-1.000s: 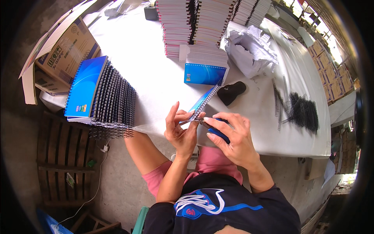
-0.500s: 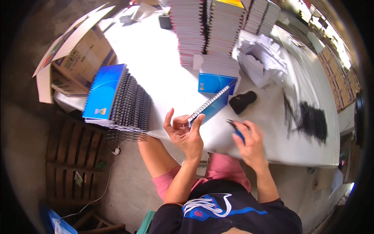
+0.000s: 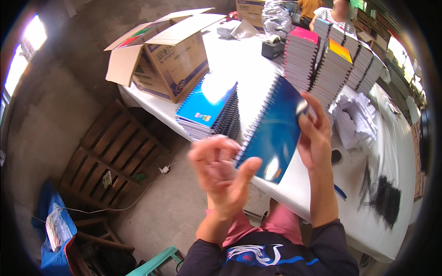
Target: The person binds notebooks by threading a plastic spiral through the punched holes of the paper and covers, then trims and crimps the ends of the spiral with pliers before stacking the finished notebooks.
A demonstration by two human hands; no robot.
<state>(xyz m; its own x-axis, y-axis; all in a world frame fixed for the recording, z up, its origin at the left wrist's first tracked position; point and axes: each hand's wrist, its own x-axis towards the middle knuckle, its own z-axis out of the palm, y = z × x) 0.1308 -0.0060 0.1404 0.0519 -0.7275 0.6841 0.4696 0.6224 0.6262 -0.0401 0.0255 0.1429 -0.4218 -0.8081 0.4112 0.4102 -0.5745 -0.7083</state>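
I hold a blue spiral notebook (image 3: 275, 131) up in front of me, its back cover facing the camera and its wire binding along the left edge. My left hand (image 3: 221, 172) grips its lower left corner and looks blurred. My right hand (image 3: 315, 133) holds its right edge, fingers spread along the cover. Behind it, on the white table (image 3: 258, 78), lies a stack of blue spiral notebooks (image 3: 209, 112).
An open cardboard box (image 3: 163, 55) sits at the table's left end. Tall piles of notebooks (image 3: 331, 57) stand at the back, crumpled white paper (image 3: 352, 119) beside them, black wire coils (image 3: 384, 200) at right. A wooden pallet (image 3: 115, 156) lies on the floor. Another person sits at the far end.
The notebook has been lifted off the table edge and raised close to my face, turned cover-out. My right hand left the blue pen on the table and took the notebook's right edge. The view swung left.
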